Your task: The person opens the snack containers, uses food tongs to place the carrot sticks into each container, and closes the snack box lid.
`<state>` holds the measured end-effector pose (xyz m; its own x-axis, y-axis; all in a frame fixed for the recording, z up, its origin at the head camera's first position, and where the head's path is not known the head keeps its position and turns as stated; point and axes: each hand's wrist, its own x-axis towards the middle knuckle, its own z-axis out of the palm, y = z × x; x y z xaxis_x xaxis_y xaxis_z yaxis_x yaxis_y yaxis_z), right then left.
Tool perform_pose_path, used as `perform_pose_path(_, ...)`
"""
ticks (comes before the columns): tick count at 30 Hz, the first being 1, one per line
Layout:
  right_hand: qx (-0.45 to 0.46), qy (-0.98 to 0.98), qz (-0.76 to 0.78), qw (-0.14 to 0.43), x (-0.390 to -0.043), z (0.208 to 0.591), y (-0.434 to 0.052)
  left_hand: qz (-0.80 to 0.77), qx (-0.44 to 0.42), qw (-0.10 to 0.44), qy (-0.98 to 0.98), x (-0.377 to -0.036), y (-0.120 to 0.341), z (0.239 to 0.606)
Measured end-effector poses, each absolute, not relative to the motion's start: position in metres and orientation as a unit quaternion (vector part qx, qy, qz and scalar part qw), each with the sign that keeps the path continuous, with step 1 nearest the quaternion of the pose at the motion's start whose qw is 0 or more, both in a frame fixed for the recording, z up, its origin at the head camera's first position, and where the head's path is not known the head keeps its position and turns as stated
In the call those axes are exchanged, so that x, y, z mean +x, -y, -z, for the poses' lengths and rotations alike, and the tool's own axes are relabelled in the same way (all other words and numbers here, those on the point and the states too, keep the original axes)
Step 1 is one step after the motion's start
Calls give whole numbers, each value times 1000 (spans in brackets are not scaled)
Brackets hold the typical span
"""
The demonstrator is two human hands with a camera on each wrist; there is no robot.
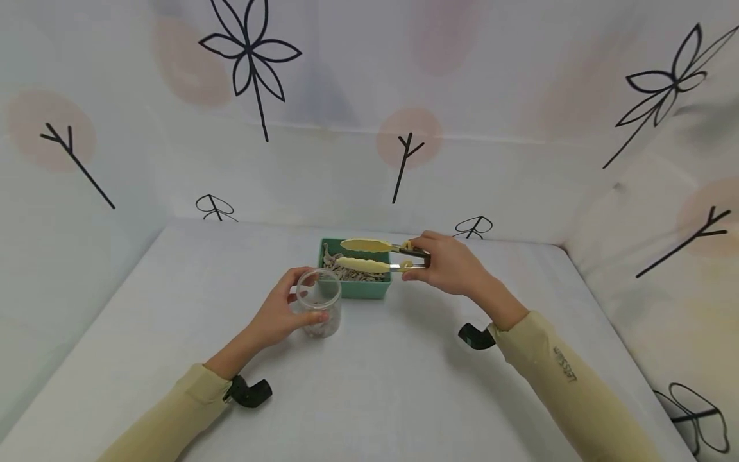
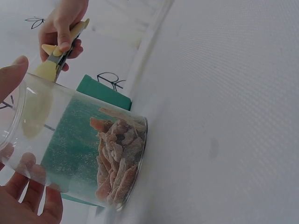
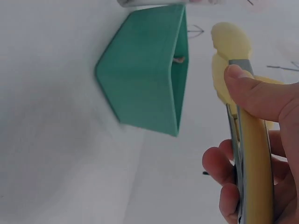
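white table (image 1: 404,398), left hand (image 1: 281,316) gripping jar (image 1: 321,312), right hand (image 1: 450,264) holding tongs (image 1: 369,255)

A person's left hand (image 1: 283,314) grips a clear jar (image 1: 320,311) standing on a white table (image 1: 404,398). Just behind it sits a green box (image 1: 369,290) of pale, shredded bits. The right hand (image 1: 453,264) holds yellow tongs (image 1: 372,255) above the box, their two arms apart. Both sleeves are cream-coloured.

Your left hand (image 1: 285,314) curls at seven o'clock; your right hand (image 1: 447,263) pinches at one o'clock, arms outstretched.
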<state>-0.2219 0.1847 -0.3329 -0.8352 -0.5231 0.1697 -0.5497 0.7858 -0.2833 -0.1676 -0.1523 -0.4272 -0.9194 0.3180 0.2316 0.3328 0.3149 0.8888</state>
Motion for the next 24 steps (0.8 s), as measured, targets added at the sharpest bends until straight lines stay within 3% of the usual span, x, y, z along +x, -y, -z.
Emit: perform_pose_path(24,251,963,-25,-99,-255,332,-162,548,-202,4,812,-166,151,424)
